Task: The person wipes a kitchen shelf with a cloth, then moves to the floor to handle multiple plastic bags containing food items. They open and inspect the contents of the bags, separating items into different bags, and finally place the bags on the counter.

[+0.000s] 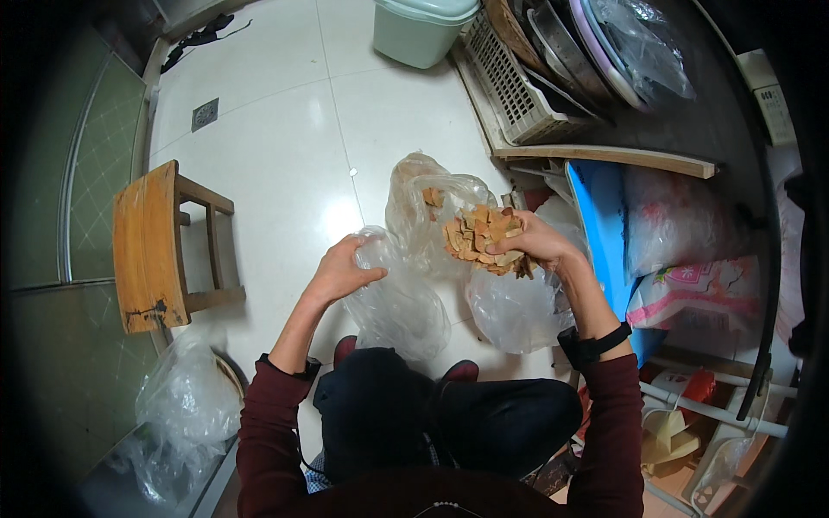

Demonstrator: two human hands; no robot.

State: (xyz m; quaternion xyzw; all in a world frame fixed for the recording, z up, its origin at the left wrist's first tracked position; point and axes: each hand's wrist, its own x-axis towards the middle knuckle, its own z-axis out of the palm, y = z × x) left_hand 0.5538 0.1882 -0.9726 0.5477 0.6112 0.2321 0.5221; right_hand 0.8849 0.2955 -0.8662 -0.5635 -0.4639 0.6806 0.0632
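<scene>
My right hand [534, 239] grips a big bundle of dry tan-orange flakes or chips [482, 239], whose exact kind I cannot tell. Behind and below the bundle, a clear plastic bag [421, 188] stands with its mouth spread, and a few similar pieces show inside it. My left hand [350, 269] holds the rim of another clear plastic bag [401, 311], its thumb and fingers around the edge; that bag hangs between my hands and knees and looks empty. A third translucent bag [511, 311] rests on the floor under my right wrist.
A wooden stool [149, 249] stands at the left, with crumpled plastic bags [188, 401] below it. A pale green lidded bin [421, 32] is at the top. On the right are a plastic crate [511, 84], a wooden shelf edge [609, 155] and a blue board [599, 226].
</scene>
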